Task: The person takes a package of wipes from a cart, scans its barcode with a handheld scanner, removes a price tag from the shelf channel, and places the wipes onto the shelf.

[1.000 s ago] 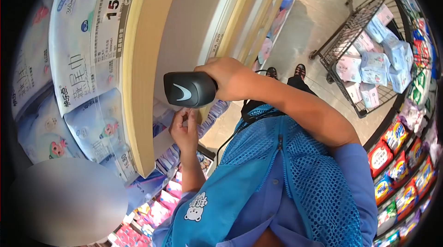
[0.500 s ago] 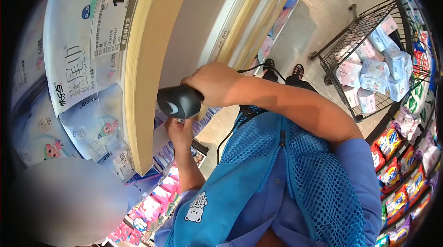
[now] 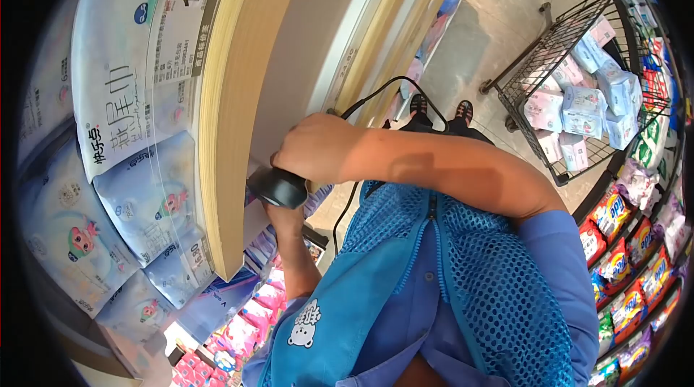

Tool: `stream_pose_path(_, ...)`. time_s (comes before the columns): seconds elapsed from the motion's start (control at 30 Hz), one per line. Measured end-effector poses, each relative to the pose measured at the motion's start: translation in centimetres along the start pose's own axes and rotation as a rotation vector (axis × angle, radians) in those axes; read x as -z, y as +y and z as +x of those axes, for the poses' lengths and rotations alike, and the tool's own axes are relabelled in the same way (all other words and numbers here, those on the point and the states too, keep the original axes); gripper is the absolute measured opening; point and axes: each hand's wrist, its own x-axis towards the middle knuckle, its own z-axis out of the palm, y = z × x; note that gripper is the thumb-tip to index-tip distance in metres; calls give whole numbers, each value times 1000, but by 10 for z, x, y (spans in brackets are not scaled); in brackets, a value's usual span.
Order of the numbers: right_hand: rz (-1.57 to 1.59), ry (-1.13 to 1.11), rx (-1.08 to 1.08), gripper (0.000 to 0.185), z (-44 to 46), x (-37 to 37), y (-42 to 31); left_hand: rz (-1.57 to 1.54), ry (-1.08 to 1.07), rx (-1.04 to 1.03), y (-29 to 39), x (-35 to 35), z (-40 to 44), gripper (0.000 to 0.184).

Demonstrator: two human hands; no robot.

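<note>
My right hand (image 3: 318, 150) is closed around a black corded barcode scanner (image 3: 280, 187), whose head points left and down beside the shelf edge. Its black cable (image 3: 394, 80) arcs from behind the hand toward my waist. Just below the scanner is my left hand (image 3: 283, 219), with its fingers hidden behind the scanner and the shelf, so its grip does not show. Close on the left, the pale wooden shelf edge (image 3: 235, 134) carries a price label (image 3: 181, 32). Light blue packages (image 3: 148, 199) sit behind that edge.
A black wire shopping cart (image 3: 531, 108) holding several pink and blue packs (image 3: 584, 111) stands at the upper right. Racks of detergent bags (image 3: 609, 215) line the right side. Pink packages (image 3: 249, 325) fill lower shelves at the bottom left.
My right hand has shifted slightly left and down, tilting the scanner. Its cable now loops higher. The left thumb has gone out of sight. A blurred round patch at lower left is gone.
</note>
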Motion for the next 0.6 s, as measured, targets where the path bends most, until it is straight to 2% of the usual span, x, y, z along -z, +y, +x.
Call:
stream_pose_path(0.07,-76,70,43,9,-4,-7,-4,-29,-12,-4,12,0,4,39)
stream_pose_path(0.1,-76,68,45,9,-5,-10,-8,-122,-22,-75,24,1,7,37)
stream_pose_path(0.13,-156,184,105,8,-6,-15,-13,-215,-30,-144,30,0,8,35)
stream_pose_path(0.2,-287,343,217,7,-9,-19,-22,-170,-24,-116,27,-1,5,35)
stream_pose_path(0.37,-428,376,267,4,-5,-4,-9,65,-14,-11,17,1,4,32)
stream_pose_path(0.43,-476,375,256,3,-4,-3,-3,31,30,-1,25,-1,5,33)
stream_pose_path(0.5,-431,342,222,4,-1,0,0,-149,48,-55,21,-3,4,35)
stream_pose_path(0.6,-324,268,195,6,-1,14,0,-100,59,-18,2,-3,-2,36)
